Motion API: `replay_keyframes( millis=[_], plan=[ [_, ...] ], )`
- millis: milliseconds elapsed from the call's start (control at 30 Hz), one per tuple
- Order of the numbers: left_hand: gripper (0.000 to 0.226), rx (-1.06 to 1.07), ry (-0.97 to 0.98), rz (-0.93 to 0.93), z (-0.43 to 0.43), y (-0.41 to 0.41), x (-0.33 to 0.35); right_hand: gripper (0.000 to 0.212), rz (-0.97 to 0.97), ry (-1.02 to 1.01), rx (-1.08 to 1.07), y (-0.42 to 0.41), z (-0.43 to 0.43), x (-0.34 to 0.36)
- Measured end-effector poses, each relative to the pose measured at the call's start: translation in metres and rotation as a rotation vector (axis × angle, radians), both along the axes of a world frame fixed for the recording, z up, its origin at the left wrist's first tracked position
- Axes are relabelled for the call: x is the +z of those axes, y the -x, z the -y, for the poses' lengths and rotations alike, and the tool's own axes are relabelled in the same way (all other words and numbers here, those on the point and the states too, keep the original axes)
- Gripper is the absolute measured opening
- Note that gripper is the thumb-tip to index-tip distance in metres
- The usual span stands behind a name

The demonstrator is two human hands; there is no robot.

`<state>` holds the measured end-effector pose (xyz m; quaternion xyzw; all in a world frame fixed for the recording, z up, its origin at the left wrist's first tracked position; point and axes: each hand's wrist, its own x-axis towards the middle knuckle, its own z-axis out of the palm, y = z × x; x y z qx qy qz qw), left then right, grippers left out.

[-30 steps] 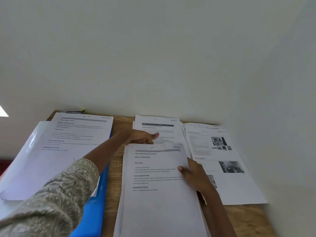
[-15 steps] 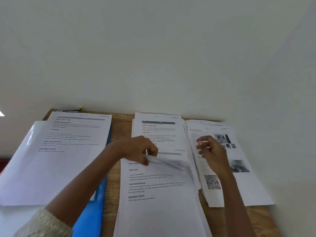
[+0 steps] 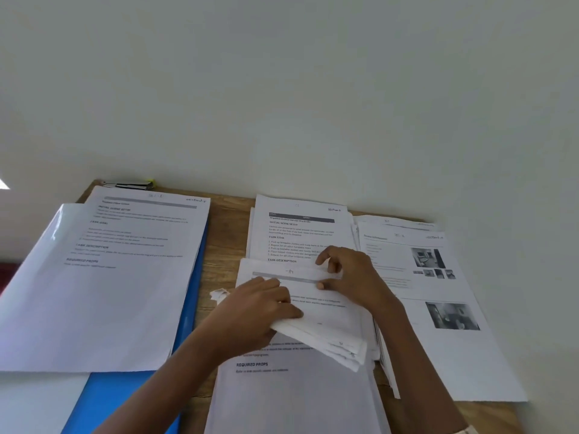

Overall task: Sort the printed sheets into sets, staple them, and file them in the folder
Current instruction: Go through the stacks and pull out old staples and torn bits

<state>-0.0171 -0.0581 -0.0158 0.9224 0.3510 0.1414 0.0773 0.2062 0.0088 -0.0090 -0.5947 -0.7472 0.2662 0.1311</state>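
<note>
A tall stack of printed sheets (image 3: pixel 294 396) lies at the front middle of the wooden desk. My left hand (image 3: pixel 253 311) grips a bundle of its upper sheets (image 3: pixel 326 339), folded back toward me. My right hand (image 3: pixel 351 277) pinches the top edge of the sheet uncovered beneath. Behind this stack lies a second pile of sheets (image 3: pixel 300 227). A third pile with photos (image 3: pixel 445 308) lies to the right. On the left, a blue folder (image 3: pixel 125 399) lies open with a printed sheet (image 3: pixel 119 270) on it. A stapler (image 3: pixel 131 185) sits at the desk's far left corner.
A plain white wall rises right behind the desk (image 3: pixel 222 245) and along its right side. Bare wood shows between the folder and the middle stack. A crumpled paper edge (image 3: pixel 219 294) sticks out left of my left hand.
My left hand has folded a thicker bundle of sheets back toward me. My right hand came from the photo pile onto the top edge of the middle stack.
</note>
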Motion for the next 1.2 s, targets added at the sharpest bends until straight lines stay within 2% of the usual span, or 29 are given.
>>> replay_keyframes(
  millis=[167,300,433,533,633,733,800,867,933,1000,1200],
  plan=[
    [0.054,0.151,0.000,0.022,0.006,-0.011,-0.005,0.020,-0.005,0.048,0.068,0.003,0.013,0.026],
    [0.056,0.204,-0.048,0.080,0.014,-0.011,-0.013,0.008,-0.030,0.057,0.118,-0.006,0.035,0.044],
    [0.065,0.199,-0.145,0.058,0.021,-0.013,-0.018,0.009,-0.052,0.039,0.118,-0.008,0.052,0.050],
    [0.072,0.164,-0.184,0.089,0.023,-0.013,-0.023,0.008,-0.110,0.133,0.144,-0.009,0.057,0.056],
    [0.072,0.129,-0.215,0.122,0.022,-0.011,-0.024,0.015,-0.203,0.166,0.060,-0.009,0.045,0.054],
    [0.071,0.101,-0.222,0.105,0.019,-0.012,-0.023,0.010,-0.073,0.085,-0.053,-0.009,0.016,0.034],
    [0.070,0.090,-0.224,0.090,0.018,-0.012,-0.023,0.024,0.090,0.117,-0.028,-0.006,-0.001,0.020],
    [0.067,0.078,-0.211,0.091,0.018,-0.011,-0.022,0.025,0.142,0.135,-0.006,-0.002,-0.009,0.012],
    [0.065,0.074,-0.208,0.090,0.018,-0.011,-0.022,0.020,0.114,0.134,-0.004,0.000,-0.009,0.013],
    [0.064,0.074,-0.197,0.081,0.018,-0.011,-0.020,0.028,0.062,0.137,0.007,-0.001,-0.007,0.016],
    [0.058,0.064,-0.120,0.067,0.010,-0.008,-0.013,0.013,-0.277,0.214,0.016,-0.013,0.009,0.026]
  ],
)
